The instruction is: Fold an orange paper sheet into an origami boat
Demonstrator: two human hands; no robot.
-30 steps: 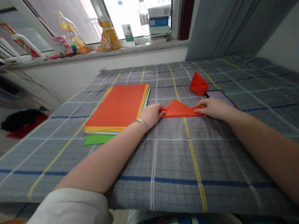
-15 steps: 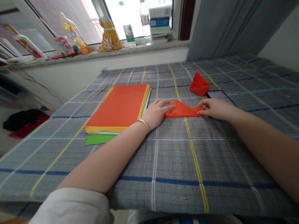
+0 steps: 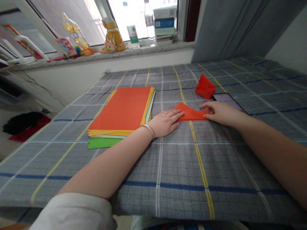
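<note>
A folded piece of red-orange paper (image 3: 190,113) lies on the checked cloth, with a peak at its middle and a flat strip to the right. My left hand (image 3: 166,122), wearing a silver bangle, rests flat over the paper's left part with fingers stretched out, hiding that end. At the right end, my right hand (image 3: 219,112) pinches the strip between thumb and fingers. Beyond it sits a folded red paper shape (image 3: 205,87), close to a phone (image 3: 227,99) that my right hand partly covers.
A stack of coloured paper (image 3: 122,108), orange on top with green sticking out below, lies left of my hands. The checked cloth (image 3: 134,198) covers the table. Bottles, a cup and boxes (image 3: 164,24) stand along the windowsill (image 3: 168,47) behind.
My left hand has turned from gripping the paper's left end to lying flat on it, palm down. My right hand stays at the right end, its index finger slightly lifted.
</note>
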